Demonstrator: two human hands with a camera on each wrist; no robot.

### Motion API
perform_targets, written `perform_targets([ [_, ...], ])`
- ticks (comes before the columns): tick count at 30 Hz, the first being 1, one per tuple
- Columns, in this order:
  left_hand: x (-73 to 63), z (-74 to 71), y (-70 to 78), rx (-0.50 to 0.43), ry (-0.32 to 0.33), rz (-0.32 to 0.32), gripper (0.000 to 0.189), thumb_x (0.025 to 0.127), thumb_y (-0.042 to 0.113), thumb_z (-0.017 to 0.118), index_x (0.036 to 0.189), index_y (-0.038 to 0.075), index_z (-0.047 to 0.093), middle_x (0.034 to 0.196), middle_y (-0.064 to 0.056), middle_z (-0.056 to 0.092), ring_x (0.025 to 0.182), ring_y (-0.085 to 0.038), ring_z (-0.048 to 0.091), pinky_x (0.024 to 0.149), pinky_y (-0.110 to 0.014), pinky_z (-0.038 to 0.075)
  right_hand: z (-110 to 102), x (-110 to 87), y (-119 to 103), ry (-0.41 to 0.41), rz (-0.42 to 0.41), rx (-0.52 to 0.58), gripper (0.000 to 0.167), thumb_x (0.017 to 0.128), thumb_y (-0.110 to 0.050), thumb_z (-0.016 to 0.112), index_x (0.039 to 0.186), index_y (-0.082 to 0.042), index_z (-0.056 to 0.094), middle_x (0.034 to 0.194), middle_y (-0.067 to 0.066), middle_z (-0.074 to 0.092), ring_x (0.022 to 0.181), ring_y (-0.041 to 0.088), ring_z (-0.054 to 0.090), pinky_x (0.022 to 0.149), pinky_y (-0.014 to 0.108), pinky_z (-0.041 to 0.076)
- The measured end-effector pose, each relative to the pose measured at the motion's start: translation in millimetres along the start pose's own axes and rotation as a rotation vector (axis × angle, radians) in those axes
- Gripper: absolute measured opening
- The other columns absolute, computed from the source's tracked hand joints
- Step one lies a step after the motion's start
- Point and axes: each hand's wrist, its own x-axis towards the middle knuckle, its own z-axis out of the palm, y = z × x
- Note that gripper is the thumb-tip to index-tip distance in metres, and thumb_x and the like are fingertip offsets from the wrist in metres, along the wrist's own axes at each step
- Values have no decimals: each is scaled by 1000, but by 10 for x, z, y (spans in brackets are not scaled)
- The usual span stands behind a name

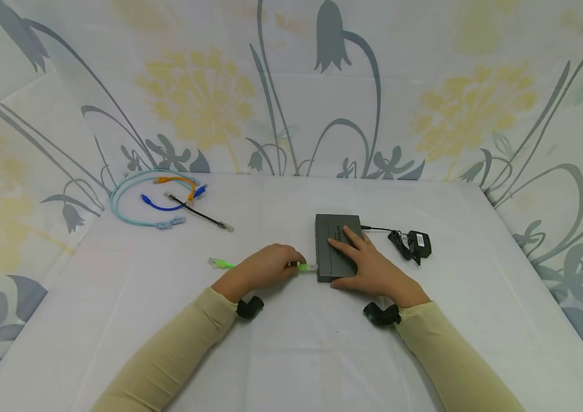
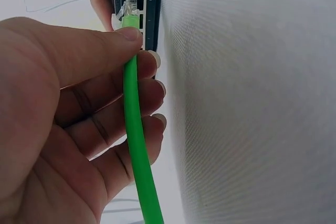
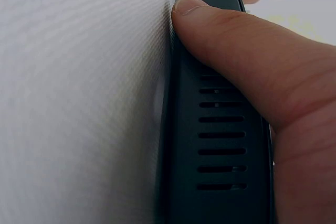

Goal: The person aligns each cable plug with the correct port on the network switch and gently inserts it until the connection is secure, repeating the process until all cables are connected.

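Observation:
My left hand (image 1: 270,266) pinches a short bright green Ethernet cable (image 2: 137,145) between thumb and fingers, just behind its clear plug (image 2: 130,7). That plug lies right at a port in the side of a dark grey Netgear network switch (image 1: 325,252). The cable's other plug (image 1: 213,262) sticks out to the left, behind the wrist. My right hand (image 1: 371,263) rests on the switch, its fingers spread straight across the top. In the right wrist view its thumb (image 3: 210,19) presses along the slotted near side.
A black power adapter (image 1: 419,244) lies to the right, its cord running to the switch. At the back left are a light blue cable (image 1: 118,197), a blue cable (image 1: 159,207), an orange cable (image 1: 188,182) and a black cable (image 1: 201,215), all on the white table (image 1: 291,355).

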Motion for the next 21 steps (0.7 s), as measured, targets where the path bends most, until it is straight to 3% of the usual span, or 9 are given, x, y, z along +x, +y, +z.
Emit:
perform_targets([
  [21, 23, 28, -8, -15, -6, 3, 25, 97, 13, 59, 120, 9, 68, 119, -5, 68, 112, -19, 63, 98, -35, 49, -5, 0, -6, -3, 2, -2, 91, 78, -60, 72, 153, -35, 28, 164, 10, 4, 142, 58, 6, 104, 72, 29],
])
